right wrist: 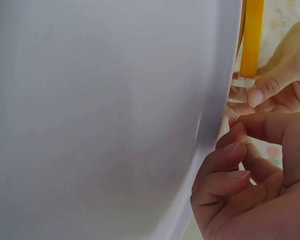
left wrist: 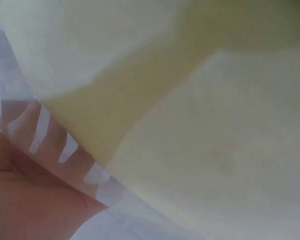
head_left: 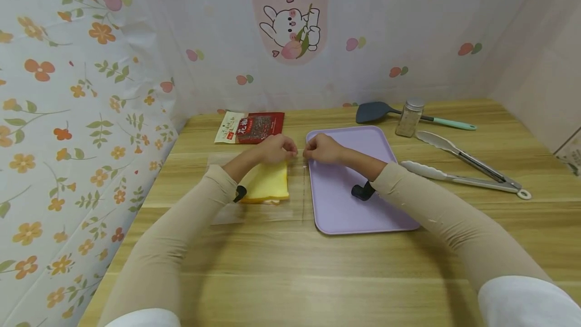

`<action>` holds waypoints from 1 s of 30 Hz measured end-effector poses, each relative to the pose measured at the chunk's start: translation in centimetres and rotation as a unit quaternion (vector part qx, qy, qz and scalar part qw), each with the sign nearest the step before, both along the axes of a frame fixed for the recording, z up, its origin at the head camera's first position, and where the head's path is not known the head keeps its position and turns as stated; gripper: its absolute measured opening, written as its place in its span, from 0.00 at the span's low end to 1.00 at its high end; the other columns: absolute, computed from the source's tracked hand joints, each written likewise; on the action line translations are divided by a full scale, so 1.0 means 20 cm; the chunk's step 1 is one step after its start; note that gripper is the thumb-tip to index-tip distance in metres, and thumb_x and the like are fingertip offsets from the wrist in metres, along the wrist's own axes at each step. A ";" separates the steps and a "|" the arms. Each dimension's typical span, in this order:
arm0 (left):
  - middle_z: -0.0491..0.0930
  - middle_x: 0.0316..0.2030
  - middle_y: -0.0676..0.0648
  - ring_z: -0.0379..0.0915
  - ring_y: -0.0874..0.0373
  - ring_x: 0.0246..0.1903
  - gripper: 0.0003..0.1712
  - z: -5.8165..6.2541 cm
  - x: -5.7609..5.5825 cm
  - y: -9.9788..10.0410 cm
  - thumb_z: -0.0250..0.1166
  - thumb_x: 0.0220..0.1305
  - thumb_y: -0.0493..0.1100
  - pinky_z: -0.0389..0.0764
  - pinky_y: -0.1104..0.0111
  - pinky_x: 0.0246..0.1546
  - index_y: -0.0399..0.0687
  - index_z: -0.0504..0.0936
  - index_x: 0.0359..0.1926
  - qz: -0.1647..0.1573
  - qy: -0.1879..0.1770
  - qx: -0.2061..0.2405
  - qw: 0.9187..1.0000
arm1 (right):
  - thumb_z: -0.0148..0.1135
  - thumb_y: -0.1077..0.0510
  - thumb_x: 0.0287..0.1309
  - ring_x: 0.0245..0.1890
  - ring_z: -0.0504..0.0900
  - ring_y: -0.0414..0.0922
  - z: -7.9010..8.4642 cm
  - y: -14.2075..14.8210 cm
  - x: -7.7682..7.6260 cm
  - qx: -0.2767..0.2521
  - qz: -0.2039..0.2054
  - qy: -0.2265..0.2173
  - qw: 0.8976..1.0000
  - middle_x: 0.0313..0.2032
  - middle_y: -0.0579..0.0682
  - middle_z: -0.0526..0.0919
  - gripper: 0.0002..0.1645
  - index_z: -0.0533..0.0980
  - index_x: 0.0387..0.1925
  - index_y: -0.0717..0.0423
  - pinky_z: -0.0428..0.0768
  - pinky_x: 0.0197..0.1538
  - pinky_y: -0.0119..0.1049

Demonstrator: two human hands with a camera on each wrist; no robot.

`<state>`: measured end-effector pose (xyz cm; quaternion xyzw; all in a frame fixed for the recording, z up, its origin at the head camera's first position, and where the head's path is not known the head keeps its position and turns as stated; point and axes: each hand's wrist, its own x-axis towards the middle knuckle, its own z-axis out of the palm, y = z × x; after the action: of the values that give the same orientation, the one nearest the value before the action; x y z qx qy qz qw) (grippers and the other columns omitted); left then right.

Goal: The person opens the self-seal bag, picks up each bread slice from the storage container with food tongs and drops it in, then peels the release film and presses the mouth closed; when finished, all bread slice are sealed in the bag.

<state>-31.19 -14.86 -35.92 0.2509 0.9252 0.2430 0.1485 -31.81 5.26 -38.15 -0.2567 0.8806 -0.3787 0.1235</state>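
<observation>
A square yellow slice (head_left: 272, 181), with a pale layer peeking out under its front edge, lies on clear plastic film (head_left: 297, 201). Above the slice's far right corner, my left hand (head_left: 274, 149) holds the film; in the left wrist view its fingers (left wrist: 55, 140) show through it. My right hand (head_left: 324, 149) is just right of it, over the tray's left edge. Thumb and index finger pinch together there at the film's right edge, as the right wrist view shows. The purple tray (head_left: 333, 201) lies under the right forearm.
Behind the slice lies a red and cream seasoning packet (head_left: 249, 128). To the tray's right are metal tongs (head_left: 476, 181) with white tips, spread apart. A spice jar (head_left: 410, 118) stands behind them, by a spatula (head_left: 374, 113) with a green handle. Printed cloth covers the walls.
</observation>
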 end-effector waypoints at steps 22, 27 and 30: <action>0.86 0.41 0.48 0.79 0.53 0.46 0.08 -0.02 0.00 0.00 0.59 0.72 0.40 0.77 0.59 0.52 0.43 0.85 0.42 -0.004 0.014 -0.004 1.000 | 0.61 0.65 0.60 0.20 0.68 0.38 -0.01 -0.01 -0.02 0.020 0.015 0.062 0.998 0.21 0.46 0.80 0.10 0.85 0.27 0.63 0.66 0.26 0.29; 0.86 0.41 0.49 0.79 0.54 0.45 0.08 -0.02 0.01 0.01 0.59 0.71 0.40 0.77 0.59 0.51 0.45 0.85 0.43 0.007 0.016 -0.018 1.000 | 0.61 0.66 0.60 0.19 0.67 0.38 -0.01 -0.01 -0.02 0.020 0.034 0.077 0.996 0.18 0.44 0.79 0.10 0.84 0.24 0.63 0.64 0.26 0.30; 0.85 0.41 0.50 0.79 0.54 0.45 0.08 -0.02 0.01 0.01 0.59 0.71 0.40 0.77 0.59 0.51 0.45 0.85 0.43 0.008 0.015 -0.021 1.000 | 0.61 0.66 0.60 0.19 0.68 0.38 -0.01 0.00 -0.01 0.020 0.041 0.079 0.996 0.18 0.43 0.78 0.10 0.84 0.25 0.62 0.65 0.26 0.30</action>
<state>-30.93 -14.74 -36.40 0.2437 0.9341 0.2213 0.1381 -32.06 5.17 -38.39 -0.3193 0.8835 -0.3347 0.0744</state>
